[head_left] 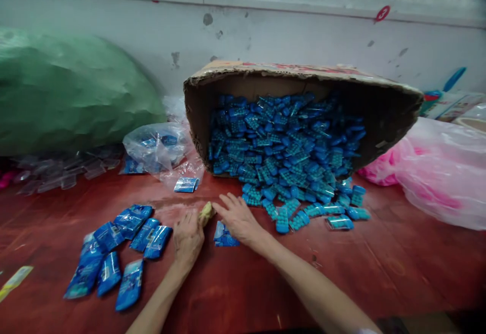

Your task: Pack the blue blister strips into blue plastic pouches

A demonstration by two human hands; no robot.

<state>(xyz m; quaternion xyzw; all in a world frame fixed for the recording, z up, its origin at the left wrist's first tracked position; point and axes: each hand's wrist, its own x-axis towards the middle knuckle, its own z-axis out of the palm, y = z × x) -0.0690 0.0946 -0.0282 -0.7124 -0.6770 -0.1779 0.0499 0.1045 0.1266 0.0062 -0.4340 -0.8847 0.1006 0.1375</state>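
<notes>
My left hand (187, 240) rests on the red table with its fingers closed around a small crumpled yellowish piece (206, 213); whether it is cloth or sponge I cannot tell. Just to the right, my right hand (238, 218) has its fingers stretched out, their tips close to that piece. Partly beneath the right hand lies a flat blue printed sleeve (224, 237). Several filled blue packets (131, 222) are spread left of my left hand. Small clear containers with blue caps and turquoise pellets (281, 220) lie to the right, spilling from a cardboard box (395, 136).
A large green sack (76, 91) stands at the back left, with clear plastic pieces (68, 169) before it. Near the box are a clear bag (155, 147) and a stack of blue sleeves (186, 184). A pink-and-white plastic bag (436, 177) sits at right.
</notes>
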